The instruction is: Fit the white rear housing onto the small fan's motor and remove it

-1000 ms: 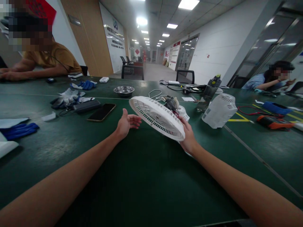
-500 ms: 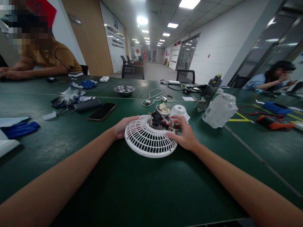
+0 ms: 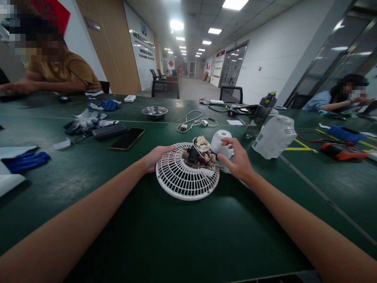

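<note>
While the left hand [image 3: 153, 158] steadies the fan grille [image 3: 182, 179], the right hand's [image 3: 239, 163] open grip touches the white motor cover [image 3: 220, 144].
</note>
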A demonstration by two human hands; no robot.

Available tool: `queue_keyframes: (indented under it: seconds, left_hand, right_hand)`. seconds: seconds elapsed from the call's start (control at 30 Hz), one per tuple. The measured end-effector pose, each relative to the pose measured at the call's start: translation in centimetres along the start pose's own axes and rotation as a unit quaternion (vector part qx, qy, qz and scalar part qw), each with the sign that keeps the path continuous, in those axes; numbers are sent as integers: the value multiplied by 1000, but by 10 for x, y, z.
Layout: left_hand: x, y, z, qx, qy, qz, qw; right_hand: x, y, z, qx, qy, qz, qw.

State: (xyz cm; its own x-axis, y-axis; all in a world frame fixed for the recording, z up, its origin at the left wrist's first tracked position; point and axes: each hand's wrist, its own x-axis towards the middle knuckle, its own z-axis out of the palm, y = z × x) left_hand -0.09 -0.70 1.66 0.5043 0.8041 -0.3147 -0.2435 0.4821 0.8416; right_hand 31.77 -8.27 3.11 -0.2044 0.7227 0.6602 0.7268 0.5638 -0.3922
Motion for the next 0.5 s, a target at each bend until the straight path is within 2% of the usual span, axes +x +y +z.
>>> queue_keyframes:
  seconds: [0.1, 0.17, 0.23, 0.33, 0.4, 0.47, 0.5]
  left_hand:
    - [1, 0, 0, 3, 7, 6, 1000]
    - [2, -1, -1, 7, 9, 9, 1000]
    - [2, -1, -2, 12, 12, 15, 1000]
    - [3, -2, -3, 17, 18, 22, 999]
    - [3, -2, -3, 19, 21, 22, 999]
    - [2, -2, -2, 20, 21, 21, 999]
    - [2, -2, -2, 20, 21, 21, 999]
  right_hand:
    - [3, 23, -5, -89, 74, 49, 992]
    - [3, 37, -5, -110, 76, 86, 987]
    - [2, 48, -4, -103, 51, 129, 985]
    - [1, 55, -1, -68, -6, 201, 977]
    - [3, 54, 1, -40, -20, 253, 966]
    - [5, 47, 3, 38, 16, 316, 948]
    - [7, 42, 4, 109, 42, 349, 930]
